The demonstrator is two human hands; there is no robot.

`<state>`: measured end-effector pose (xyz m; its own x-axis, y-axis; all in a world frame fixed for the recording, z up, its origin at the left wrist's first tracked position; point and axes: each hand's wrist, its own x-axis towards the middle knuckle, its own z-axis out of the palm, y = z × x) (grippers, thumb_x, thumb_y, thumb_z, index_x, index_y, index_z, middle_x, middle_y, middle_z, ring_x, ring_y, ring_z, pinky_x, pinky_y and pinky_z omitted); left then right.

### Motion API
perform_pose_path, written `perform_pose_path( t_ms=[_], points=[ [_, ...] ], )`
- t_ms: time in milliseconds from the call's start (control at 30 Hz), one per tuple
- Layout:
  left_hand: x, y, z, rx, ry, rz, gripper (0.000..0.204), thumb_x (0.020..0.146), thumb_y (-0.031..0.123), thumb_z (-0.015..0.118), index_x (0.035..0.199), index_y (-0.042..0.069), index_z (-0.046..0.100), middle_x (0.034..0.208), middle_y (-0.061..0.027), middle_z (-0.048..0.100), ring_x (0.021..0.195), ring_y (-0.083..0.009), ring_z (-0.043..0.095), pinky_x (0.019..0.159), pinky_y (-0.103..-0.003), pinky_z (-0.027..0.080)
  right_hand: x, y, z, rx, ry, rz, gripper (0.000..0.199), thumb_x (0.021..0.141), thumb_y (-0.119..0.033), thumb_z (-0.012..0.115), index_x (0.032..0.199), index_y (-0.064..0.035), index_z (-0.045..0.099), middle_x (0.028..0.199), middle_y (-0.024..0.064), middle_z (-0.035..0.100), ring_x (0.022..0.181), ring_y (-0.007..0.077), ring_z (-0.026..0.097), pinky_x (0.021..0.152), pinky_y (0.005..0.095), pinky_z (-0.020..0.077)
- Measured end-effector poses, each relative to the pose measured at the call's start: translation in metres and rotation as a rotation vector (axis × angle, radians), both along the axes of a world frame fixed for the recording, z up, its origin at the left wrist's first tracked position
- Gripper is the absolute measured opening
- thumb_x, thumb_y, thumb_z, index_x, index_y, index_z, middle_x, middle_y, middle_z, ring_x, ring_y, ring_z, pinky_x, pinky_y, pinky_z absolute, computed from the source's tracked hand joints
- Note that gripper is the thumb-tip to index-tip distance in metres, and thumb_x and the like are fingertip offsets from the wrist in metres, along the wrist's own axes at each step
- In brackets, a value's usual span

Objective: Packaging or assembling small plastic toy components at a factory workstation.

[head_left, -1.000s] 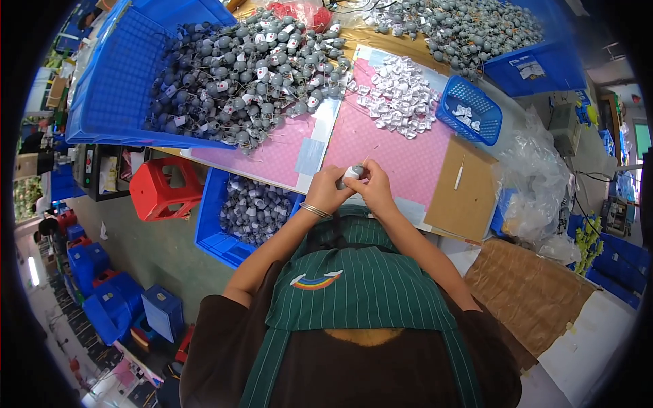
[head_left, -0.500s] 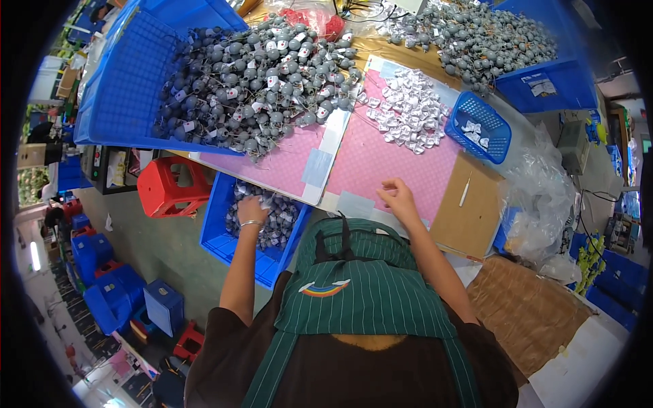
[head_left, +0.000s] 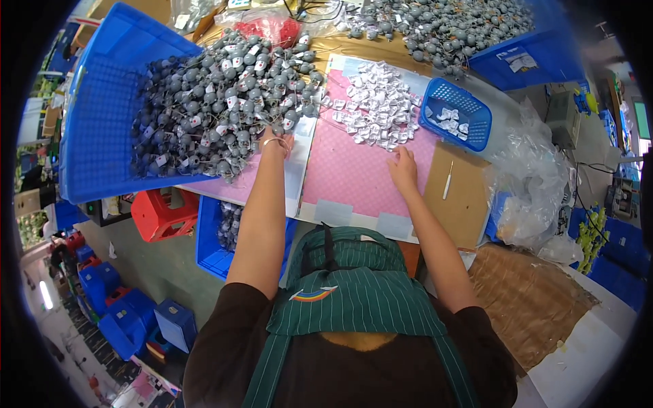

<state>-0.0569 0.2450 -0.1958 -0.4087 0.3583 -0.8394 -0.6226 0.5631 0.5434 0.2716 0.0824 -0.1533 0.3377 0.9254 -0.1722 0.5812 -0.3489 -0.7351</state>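
Note:
Round grey ball-shaped parts with thin wires, some bearing white labels, form a large pile (head_left: 204, 109) that spills from a tilted blue crate (head_left: 102, 122) onto the table. My left hand (head_left: 277, 141), with a bracelet at the wrist, reaches the near right edge of this pile. Its fingertips are partly hidden among the parts, so any hold is unclear. Further right lies a heap of small white folded pieces (head_left: 377, 102). Just below its near edge is my right hand (head_left: 404, 168), fingers bent and apart, with nothing visible in them.
A pink work surface (head_left: 354, 177) lies under both hands. Right of it stand a small blue basket (head_left: 476, 126) with white pieces and a white pen-like tool (head_left: 447, 182) on cardboard. Below the table edge are a blue bin (head_left: 211, 248) with grey parts and a red stool (head_left: 160, 217).
My left hand has risen from the blue bin below the table to the edge of the grey pile. My right hand has moved forward to the white pieces. The view has shifted.

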Motion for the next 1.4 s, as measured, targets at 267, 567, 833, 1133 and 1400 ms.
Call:
perform_pose_path(
  t_ms=[267, 567, 833, 1133, 1400],
  points=[
    [-0.018, 0.011, -0.061, 0.062, -0.302, 0.125, 0.03, 0.081, 0.03, 0.068, 0.103, 0.012, 0.058, 0.102, -0.0076, 0.06, 0.09, -0.028, 0.059, 0.069, -0.047, 0.055, 0.004, 0.008, -0.013, 0.115, -0.377, 0.165, 0.038, 0.066, -0.007, 0.073, 0.1, -0.0068, 0.056, 0.104, 0.013, 0.049, 0.098, 0.0319, 0.05, 0.082, 0.0401, 0.0446],
    [-0.016, -0.069, -0.016, 0.228, 0.014, -0.202, 0.034, 0.069, 0.008, 0.075, 0.096, -0.001, 0.056, 0.084, -0.0092, 0.061, 0.068, -0.0187, 0.061, 0.052, -0.026, 0.05, -0.009, -0.038, -0.012, 0.108, -0.3, 0.069, 0.017, 0.075, -0.006, 0.063, 0.091, -0.002, 0.06, 0.09, 0.0125, 0.055, 0.08, 0.0271, 0.058, 0.071, 0.0355, 0.0487],
    [0.033, -0.149, 0.09, 0.381, 0.097, -0.878, 0.046, 0.067, 0.009, 0.077, 0.107, 0.005, 0.055, 0.089, -0.0035, 0.061, 0.073, -0.0136, 0.061, 0.055, -0.024, 0.047, -0.069, -0.047, 0.057, -0.148, 0.796, -0.043, 0.024, 0.081, -0.008, 0.063, 0.103, -0.0012, 0.058, 0.082, 0.01, 0.062, 0.07, 0.0134, 0.061, 0.057, 0.0253, 0.0493],
    [0.055, -0.177, 0.133, 0.648, -0.069, -0.916, 0.049, 0.074, -0.001, 0.068, 0.118, 0.001, 0.047, 0.103, -0.0091, 0.059, 0.09, -0.0174, 0.061, 0.066, -0.026, 0.053, -0.119, -0.046, 0.096, 0.125, 0.588, 0.181, 0.031, 0.079, -0.008, 0.067, 0.106, 0.003, 0.056, 0.083, 0.0096, 0.062, 0.068, 0.0101, 0.059, 0.057, 0.0232, 0.049],
    [0.049, -0.181, 0.158, 0.893, 0.537, -1.121, 0.046, 0.065, 0.002, 0.075, 0.108, 0.003, 0.058, 0.098, -0.0075, 0.062, 0.082, -0.016, 0.061, 0.065, -0.027, 0.052, -0.122, -0.046, 0.118, 0.053, 0.817, 0.132, 0.03, 0.08, 0.002, 0.062, 0.107, 0.005, 0.05, 0.091, 0.0105, 0.062, 0.077, 0.0122, 0.06, 0.065, 0.0228, 0.0496]
  ],
)
